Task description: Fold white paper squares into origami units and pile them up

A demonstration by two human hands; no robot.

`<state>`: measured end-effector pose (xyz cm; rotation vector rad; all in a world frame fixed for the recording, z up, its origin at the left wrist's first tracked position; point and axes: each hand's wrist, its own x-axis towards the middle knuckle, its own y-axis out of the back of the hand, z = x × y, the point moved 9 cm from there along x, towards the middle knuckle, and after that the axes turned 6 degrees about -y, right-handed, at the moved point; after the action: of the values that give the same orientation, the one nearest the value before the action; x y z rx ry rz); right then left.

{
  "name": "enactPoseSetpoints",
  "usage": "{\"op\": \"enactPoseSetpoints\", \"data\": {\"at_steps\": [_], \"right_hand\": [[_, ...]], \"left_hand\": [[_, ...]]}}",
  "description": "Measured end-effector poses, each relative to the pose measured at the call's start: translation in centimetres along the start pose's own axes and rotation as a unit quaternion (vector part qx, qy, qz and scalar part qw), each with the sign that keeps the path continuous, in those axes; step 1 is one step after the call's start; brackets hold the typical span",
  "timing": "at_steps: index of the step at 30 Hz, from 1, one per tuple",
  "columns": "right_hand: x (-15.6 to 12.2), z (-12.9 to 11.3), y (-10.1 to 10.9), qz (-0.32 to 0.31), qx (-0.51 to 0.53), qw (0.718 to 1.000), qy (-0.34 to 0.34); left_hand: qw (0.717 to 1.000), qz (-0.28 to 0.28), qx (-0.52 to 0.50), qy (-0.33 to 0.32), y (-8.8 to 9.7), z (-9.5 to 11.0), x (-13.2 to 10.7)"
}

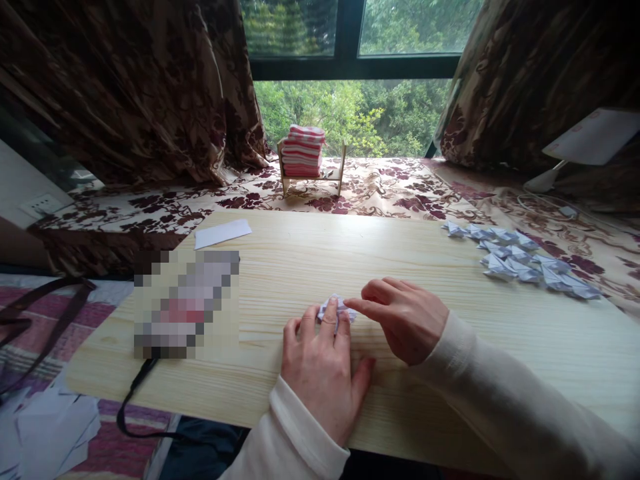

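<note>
A small folded white paper piece point(335, 311) lies on the wooden table, partly hidden under my fingers. My left hand point(323, 363) rests flat over its near side, with fingers stretched out and pressing it down, and the thumb out to the right. From the right, my right hand point(403, 315) touches the piece with an outstretched index fingertip. Its other fingers are curled, and its thumb is hidden. Several pointed folded paper shapes point(520, 261) lie grouped at the table's far right. A flat white paper strip point(223, 234) sits near the far left edge.
On the light wooden table point(400, 240), a pixelated object point(185, 307) with a black strap or cable lies at left. Loose paper sheets point(53, 430) lie on a striped bedcover. Beyond are a small rack point(343, 170) with folded red-and-white cloths point(303, 152) and a lamp point(593, 137).
</note>
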<state>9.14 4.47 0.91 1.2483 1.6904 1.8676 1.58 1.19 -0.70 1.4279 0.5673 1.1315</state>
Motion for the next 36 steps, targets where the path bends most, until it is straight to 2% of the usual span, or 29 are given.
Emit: {"op": "enactPoseSetpoints", "data": {"at_steps": [7, 13, 22, 28, 31, 34, 36], "right_hand": [[-0.1, -0.7, -0.5, 0.018, -0.032, 0.999, 0.011], [-0.2, -0.2, -1.1, -0.001, 0.035, 0.999, -0.011], [-0.2, 0.3, -1.7, 0.001, 0.13, 0.991, -0.027], [-0.1, 0.5, -2.0, 0.0, 0.126, 0.991, -0.043], [-0.1, 0.4, -1.8, 0.013, 0.114, 0.993, -0.035], [-0.2, 0.2, -1.5, 0.036, 0.1, 0.994, -0.019], [-0.3, 0.1, -1.3, 0.045, 0.094, 0.994, -0.016]], "left_hand": [[1.0, 0.001, 0.005, -0.007, 0.2, 0.2, 0.0], [1.0, 0.001, 0.006, -0.007, 0.2, 0.2, 0.1], [1.0, -0.001, 0.008, -0.004, -0.2, 0.1, 0.0], [1.0, 0.004, 0.004, 0.006, 0.0, 0.3, 0.0], [1.0, 0.026, -0.013, 0.005, 0.7, -0.3, -0.1], [0.996, 0.076, -0.035, 0.002, 2.0, -1.8, -0.3], [0.995, 0.081, -0.052, 0.005, 2.4, -2.9, -0.4]]}}
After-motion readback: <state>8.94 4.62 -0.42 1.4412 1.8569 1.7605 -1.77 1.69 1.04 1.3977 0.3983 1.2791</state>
